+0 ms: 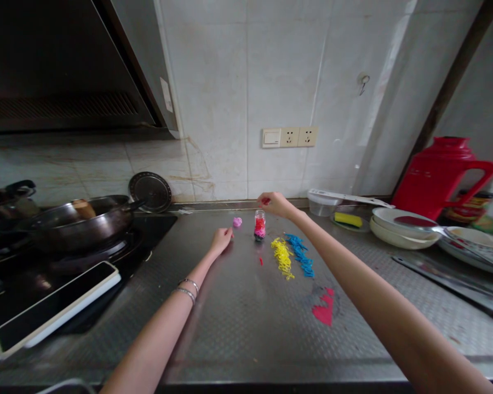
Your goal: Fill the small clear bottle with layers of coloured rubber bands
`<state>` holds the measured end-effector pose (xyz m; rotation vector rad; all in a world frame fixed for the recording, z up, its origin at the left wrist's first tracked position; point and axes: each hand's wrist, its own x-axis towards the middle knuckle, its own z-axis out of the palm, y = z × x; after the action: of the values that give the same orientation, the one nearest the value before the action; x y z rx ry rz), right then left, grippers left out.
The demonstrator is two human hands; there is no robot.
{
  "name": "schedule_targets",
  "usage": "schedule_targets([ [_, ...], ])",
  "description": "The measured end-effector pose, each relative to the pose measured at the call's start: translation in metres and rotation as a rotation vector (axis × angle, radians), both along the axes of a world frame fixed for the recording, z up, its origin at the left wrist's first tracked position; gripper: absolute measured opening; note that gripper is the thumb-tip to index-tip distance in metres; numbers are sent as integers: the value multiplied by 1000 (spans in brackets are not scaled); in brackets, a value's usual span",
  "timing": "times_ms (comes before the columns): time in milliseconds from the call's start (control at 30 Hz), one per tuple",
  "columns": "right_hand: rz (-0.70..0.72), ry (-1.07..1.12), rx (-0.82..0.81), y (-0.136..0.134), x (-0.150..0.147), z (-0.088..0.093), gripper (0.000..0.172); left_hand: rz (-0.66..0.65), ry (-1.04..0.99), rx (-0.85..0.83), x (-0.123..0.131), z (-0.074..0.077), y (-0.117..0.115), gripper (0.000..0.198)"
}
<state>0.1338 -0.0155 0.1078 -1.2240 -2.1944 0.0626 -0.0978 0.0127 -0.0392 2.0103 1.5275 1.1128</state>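
A small clear glass jar [259,225] stands upright on the steel counter, with red, pink and dark layers inside. My right hand [276,204] is over its mouth, fingers pinched; whatever they hold is too small to make out. My left hand [222,241] rests on the counter left of the jar, fingers curled closed, their contents hidden. Just beyond it lies a pink lump [237,222]. Right of the jar are a pile of yellow strips [283,257] and a pile of blue strips [301,255]. One red strip [261,261] lies in front of the jar.
To the left, a pan [82,224] sits on the stove near a phone [57,306]. Flat red pieces [324,311] lie near my right forearm. Further right are a plastic tub [322,203], a yellow sponge [348,220], stacked bowls [402,236] and a red thermos [435,178].
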Motion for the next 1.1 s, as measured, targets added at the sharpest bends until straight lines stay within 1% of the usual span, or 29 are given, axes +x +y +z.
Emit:
schedule_targets([
  [100, -21, -72, -26, 6, -5, 3, 30, -3, -13, 4, 0, -2, 1, 42],
  [233, -18, -139, -53, 8, -4, 3, 31, 5, -42, 13, -1, -4, 3, 39],
  [367, -19, -82, -18, 4, 0, 3, 29, -6, -53, 21, -1, -5, 4, 40],
  [467, 12, -44, -21, -11, 0, -2, 24, -11, -44, 26, -2, -5, 3, 39],
  [533, 86, -72, -83, -27, -2, -12, 20, -18, -38, 31, -2, -4, 2, 38],
  [600, 182, -167, -197, -44, -6, -28, 18, -25, -35, 39, -2, -4, 1, 38],
  [633, 195, -205, -255, -53, -7, -38, 19, -27, -36, 44, -2, -3, 1, 38],
  [733, 160, -260, -387, -69, -11, -67, 23, -23, -36, 56, -1, -3, 0, 38],
  [833, 133, -171, -557, -72, -11, -88, 29, -19, -34, 53, -1, -2, -1, 39],
  [933, 139, -76, -672, -68, -12, -97, 28, -22, -34, 47, -1, -1, -3, 38],
  [1100, 129, -76, -678, -62, -16, -98, 20, -11, -18, 35, -1, 0, -3, 37],
])
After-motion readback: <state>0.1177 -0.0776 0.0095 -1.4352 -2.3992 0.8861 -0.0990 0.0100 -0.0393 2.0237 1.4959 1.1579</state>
